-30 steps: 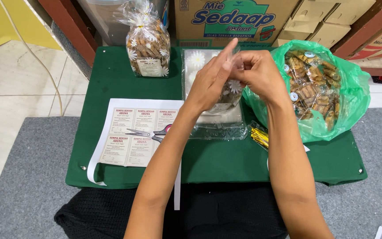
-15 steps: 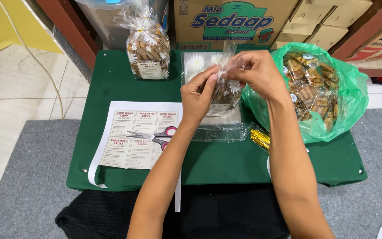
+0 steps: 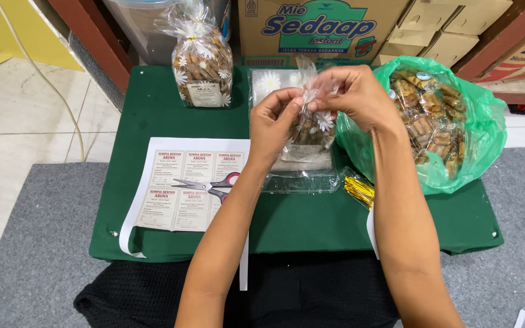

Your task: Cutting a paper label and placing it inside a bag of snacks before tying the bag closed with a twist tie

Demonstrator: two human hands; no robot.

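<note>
Nearest us, both forearms reach forward over the green table point(image 3: 153, 103), where a sheet of printed labels point(image 3: 189, 182) lies at the left with a pair of scissors point(image 3: 211, 184) resting on top of it. Just right of the arms we see a small bundle of gold twist ties point(image 3: 360, 189) on the tabletop. Above the table's middle, our left hand point(image 3: 277, 124) grips the side of a small clear daisy-print bag point(image 3: 311, 127) filled with brown snacks, while the right hand point(image 3: 356, 94) pinches the bag's gathered neck between thumb and fingertips; whether a tie is already around it we cannot tell. Beneath lies a stack of empty clear bags point(image 3: 302, 176). To the right sits an open green plastic bag point(image 3: 478, 121) of snacks. Farther back stands a finished, tied snack bag point(image 3: 202, 64), then cardboard boxes point(image 3: 323, 27).
</note>
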